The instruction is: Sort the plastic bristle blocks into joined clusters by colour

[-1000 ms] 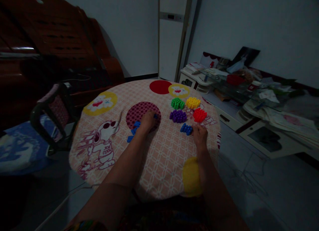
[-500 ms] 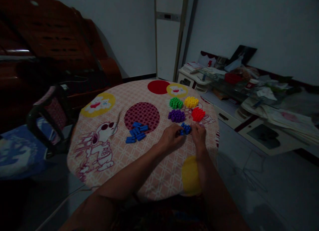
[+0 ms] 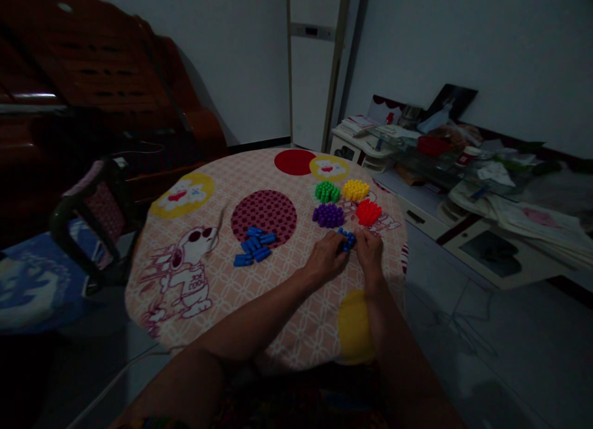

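Observation:
A small upright cluster of blue plastic pegs stands on the table between my two hands. My left hand is curled at its left side, fingertips closed on a blue peg at the near edge. On the other side, my right hand is closed, thumb and fingers against the cluster's right edge; its fingertips are partly hidden. Several loose blue pegs lie on their sides to the left. Just beyond my hands stand tight groups of purple pegs, red pegs, green pegs and yellow pegs.
A patterned cloth covers the round table. A green-framed chair stands at its left, with a wooden sofa behind. Along the right wall runs a cluttered low cabinet. A tall white unit fills the corner.
My left hand has shifted slightly right and nearer, now covering more of the blue cluster's left side. My right hand stays nearly where it was.

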Available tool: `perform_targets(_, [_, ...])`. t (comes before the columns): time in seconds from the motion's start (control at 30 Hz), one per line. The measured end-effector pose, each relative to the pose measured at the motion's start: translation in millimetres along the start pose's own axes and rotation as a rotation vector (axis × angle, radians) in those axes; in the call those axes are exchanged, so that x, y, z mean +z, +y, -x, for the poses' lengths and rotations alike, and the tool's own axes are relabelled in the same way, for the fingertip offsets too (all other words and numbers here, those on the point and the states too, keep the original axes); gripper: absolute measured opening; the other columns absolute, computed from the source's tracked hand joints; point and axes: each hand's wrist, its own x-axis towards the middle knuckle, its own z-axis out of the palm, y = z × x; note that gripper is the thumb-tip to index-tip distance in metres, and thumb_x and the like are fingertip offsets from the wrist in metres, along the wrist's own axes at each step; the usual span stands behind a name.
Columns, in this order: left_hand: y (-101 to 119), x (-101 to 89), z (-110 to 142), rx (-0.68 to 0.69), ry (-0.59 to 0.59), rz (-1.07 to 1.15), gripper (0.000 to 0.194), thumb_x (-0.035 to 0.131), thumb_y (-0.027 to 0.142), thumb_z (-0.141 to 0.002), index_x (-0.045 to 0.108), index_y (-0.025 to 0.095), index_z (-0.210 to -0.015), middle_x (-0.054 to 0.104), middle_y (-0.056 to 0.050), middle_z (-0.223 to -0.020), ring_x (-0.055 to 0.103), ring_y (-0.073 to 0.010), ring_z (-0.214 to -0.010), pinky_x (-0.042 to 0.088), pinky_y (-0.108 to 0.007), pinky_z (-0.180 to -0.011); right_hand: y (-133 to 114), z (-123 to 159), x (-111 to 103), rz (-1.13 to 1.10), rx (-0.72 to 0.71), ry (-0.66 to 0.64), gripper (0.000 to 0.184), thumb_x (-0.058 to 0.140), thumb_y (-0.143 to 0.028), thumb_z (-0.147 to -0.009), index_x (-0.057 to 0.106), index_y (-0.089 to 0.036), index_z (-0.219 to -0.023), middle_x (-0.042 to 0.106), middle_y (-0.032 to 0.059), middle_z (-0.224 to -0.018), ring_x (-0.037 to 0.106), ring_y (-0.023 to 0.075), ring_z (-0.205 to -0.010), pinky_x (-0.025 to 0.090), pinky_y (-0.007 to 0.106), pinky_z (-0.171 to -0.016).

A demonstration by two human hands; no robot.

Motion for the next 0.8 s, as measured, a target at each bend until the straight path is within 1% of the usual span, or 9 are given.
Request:
perform_targets(0.13, [-1, 0.9, -1, -0.004, 0.030, 0.015, 0.020, 0.061, 0.018, -0.086, 0.061, 0.020, -0.106, 0.063, -0.006, -0.102, 0.059, -0.0183, -0.087, 0.050, -0.031, -0.082, 1, 1, -1, 0.004, -0.011, -0.008, 0.043, 0.043, -0.051, -0.094, 0.047, -0.023, -0.062, 0.049, -0.0029, -0.058, 0.045, 0.0152, -0.058, 0.034, 0.029, -0.062])
perform_targets(0.3, [4, -1.0, 3, -0.011, 0.079, 0.005, 0.018, 0.063, 0.016, -0.084, 0.059, 0.020, -0.101, 0.062, -0.005, -0.101, 0.059, -0.0176, -0.086, 0.048, -0.030, -0.079, 3, 0, 0, 0.000, -0.022, -0.012, 0.042, 0.044, -0.052, -0.095, 0.047, -0.023, -0.064, 0.051, -0.0026, -0.060, 0.045, 0.0150, -0.060, 0.034, 0.028, -0.062])
perform_targets(0.37, [5, -5.1, 4, -0.015, 0.090, -0.009, 0.017, 0.062, 0.015, -0.084, 0.059, 0.020, -0.100, 0.062, -0.005, -0.099, 0.059, -0.0174, -0.086, 0.048, -0.029, -0.078, 3, 0, 0, -0.007, -0.028, -0.010, 0.044, 0.043, -0.052, -0.095, 0.048, -0.023, -0.063, 0.051, -0.0025, -0.059, 0.045, 0.0148, -0.060, 0.034, 0.028, -0.061])
perform_targets(0.43, [2, -14.4, 2, -0.025, 0.078, -0.033, 0.016, 0.061, 0.013, -0.084, 0.060, 0.020, -0.099, 0.063, -0.005, -0.098, 0.060, -0.0171, -0.086, 0.049, -0.029, -0.078, 4, -1, 1, -0.011, -0.024, -0.006, 0.045, 0.043, -0.053, -0.095, 0.049, -0.022, -0.063, 0.050, -0.0027, -0.058, 0.044, 0.0144, -0.059, 0.034, 0.028, -0.061])
perform_targets(0.5, [-4, -30.7, -2, -0.055, 0.051, -0.083, 0.016, 0.061, 0.012, -0.084, 0.063, 0.019, -0.098, 0.066, -0.005, -0.099, 0.061, -0.0170, -0.086, 0.050, -0.028, -0.078, 5, -1, 2, -0.014, -0.011, -0.003, 0.045, 0.044, -0.053, -0.095, 0.052, -0.022, -0.063, 0.050, -0.0025, -0.058, 0.044, 0.0144, -0.059, 0.035, 0.027, -0.061])
perform_targets(0.57, [-14, -54.1, -8, -0.109, 0.025, -0.171, 0.018, 0.061, 0.012, -0.084, 0.066, 0.019, -0.100, 0.068, -0.006, -0.100, 0.063, -0.0174, -0.087, 0.050, -0.029, -0.081, 6, -1, 3, -0.020, 0.006, -0.003, 0.045, 0.044, -0.053, -0.095, 0.054, -0.022, -0.065, 0.051, -0.0021, -0.058, 0.044, 0.0147, -0.059, 0.036, 0.027, -0.061])
perform_targets(0.63, [-25, -82.1, -11, -0.199, -0.016, -0.288, 0.022, 0.061, 0.013, -0.085, 0.069, 0.018, -0.105, 0.071, -0.007, -0.103, 0.066, -0.0186, -0.090, 0.051, -0.029, -0.084, 7, -1, 3, -0.024, 0.015, -0.007, 0.045, 0.044, -0.054, -0.094, 0.056, -0.022, -0.066, 0.052, -0.0016, -0.058, 0.045, 0.0152, -0.059, 0.036, 0.027, -0.060])
perform_targets(0.7, [-37, -110.2, -11, -0.330, -0.091, -0.418, 0.025, 0.062, 0.015, -0.085, 0.072, 0.018, -0.109, 0.074, -0.008, -0.105, 0.068, -0.0207, -0.094, 0.050, -0.030, -0.085, 8, -1, 3, -0.021, 0.016, -0.009, 0.045, 0.043, -0.054, -0.094, 0.056, -0.022, -0.066, 0.052, -0.0012, -0.058, 0.046, 0.0157, -0.060, 0.036, 0.027, -0.060])
perform_targets(0.8, [-53, -142.9, -5, -0.481, -0.213, -0.590, 0.031, 0.068, 0.024, -0.083, 0.074, 0.019, -0.113, 0.076, -0.011, -0.113, 0.069, -0.0264, -0.103, 0.051, -0.031, -0.085, 10, -1, 3, -0.007, 0.013, -0.010, 0.045, 0.043, -0.054, -0.095, 0.056, -0.022, -0.066, 0.053, -0.0010, -0.058, 0.047, 0.0157, -0.060, 0.036, 0.027, -0.060])
